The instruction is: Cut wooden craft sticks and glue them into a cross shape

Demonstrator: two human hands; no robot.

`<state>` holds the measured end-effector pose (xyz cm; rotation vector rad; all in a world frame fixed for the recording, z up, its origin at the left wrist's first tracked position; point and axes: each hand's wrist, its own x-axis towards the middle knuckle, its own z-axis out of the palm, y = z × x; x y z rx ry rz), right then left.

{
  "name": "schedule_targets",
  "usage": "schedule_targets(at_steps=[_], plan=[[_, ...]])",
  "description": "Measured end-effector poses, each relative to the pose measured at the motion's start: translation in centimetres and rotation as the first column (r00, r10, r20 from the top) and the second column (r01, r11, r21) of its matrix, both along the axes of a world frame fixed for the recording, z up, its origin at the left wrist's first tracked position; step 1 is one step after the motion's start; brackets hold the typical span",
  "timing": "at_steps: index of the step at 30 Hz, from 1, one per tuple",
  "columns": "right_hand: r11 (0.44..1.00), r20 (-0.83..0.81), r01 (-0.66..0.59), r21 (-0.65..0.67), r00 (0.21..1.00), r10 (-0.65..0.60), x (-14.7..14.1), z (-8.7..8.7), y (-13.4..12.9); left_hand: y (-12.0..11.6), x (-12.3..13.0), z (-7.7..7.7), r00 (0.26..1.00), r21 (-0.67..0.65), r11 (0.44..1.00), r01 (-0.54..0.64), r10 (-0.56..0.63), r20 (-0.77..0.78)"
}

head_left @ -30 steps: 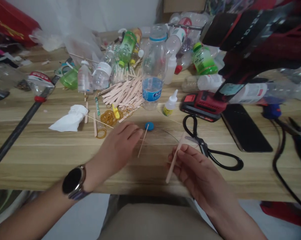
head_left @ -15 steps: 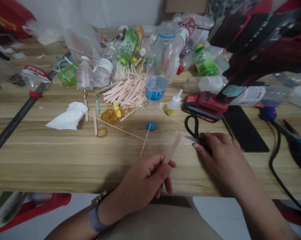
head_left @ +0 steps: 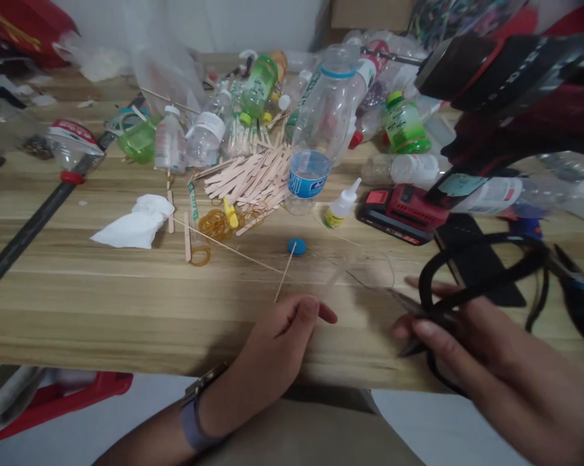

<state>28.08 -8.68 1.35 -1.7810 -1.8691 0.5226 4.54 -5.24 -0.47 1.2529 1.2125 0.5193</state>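
My left hand (head_left: 284,336), with a watch on its wrist, pinches a flat wooden stick (head_left: 337,275) that is blurred by motion. At the right, my right hand (head_left: 480,343) is closed around black-handled scissors (head_left: 480,272), raised off the table with their tips pointing left. Just beyond my left hand lies a blue bottle cap (head_left: 297,246) with a thin stick (head_left: 284,275) resting against it. A small glue bottle (head_left: 339,208) stands farther back, beside a clear plastic bottle (head_left: 311,142) with a blue label.
Wooden sticks (head_left: 253,175) lie heaped behind rubber bands (head_left: 216,223). A red and black drill (head_left: 408,210) stands at the right, near a dark phone (head_left: 480,259) and pliers (head_left: 577,291). White tissue (head_left: 139,223) and a long dark bar (head_left: 34,226) are at the left. Plastic bottles crowd the back.
My right hand has lifted the scissors off the table and moved nearer the camera and to the right. My left hand has turned slightly, still with the wooden stick. The view has shifted a little.
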Motion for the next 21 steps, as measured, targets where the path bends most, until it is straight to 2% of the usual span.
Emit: schedule_targets(at_steps=[1,3,6,9,11,15,21], plan=[[0.996,0.009,-0.084,-0.014,0.996,0.084,-0.8,0.1,-0.6,0.0,0.2,0.1,0.998,-0.050,0.998,-0.025,0.028,0.055],[0.987,0.068,-0.159,0.020,0.985,0.157,-2.4,-0.1,-1.4,0.0,0.5,0.3,0.980,-0.197,0.979,-0.054,0.090,0.177],[0.979,0.207,-0.154,0.132,0.970,0.125,-4.1,-0.8,-1.7,0.1,0.8,0.8,0.935,-0.435,0.900,-0.027,0.177,0.308],[0.964,0.246,-0.185,0.189,0.960,0.136,-4.9,-1.3,-1.5,0.1,0.8,1.0,0.891,-0.560,0.828,0.036,0.227,0.393],[0.957,0.233,-0.205,0.203,0.960,0.156,-5.2,-1.4,-1.3,0.1,0.7,1.0,0.868,-0.584,0.809,0.066,0.242,0.433],[0.954,0.255,-0.224,0.197,0.952,0.171,-5.4,-1.3,-1.1,-0.1,0.7,0.8,0.844,-0.570,0.817,0.084,0.246,0.477],[0.926,0.284,-0.249,0.284,0.944,0.166,-5.2,-1.8,-0.9,-0.4,0.9,0.7,0.871,-0.528,0.847,0.062,0.212,0.443]])
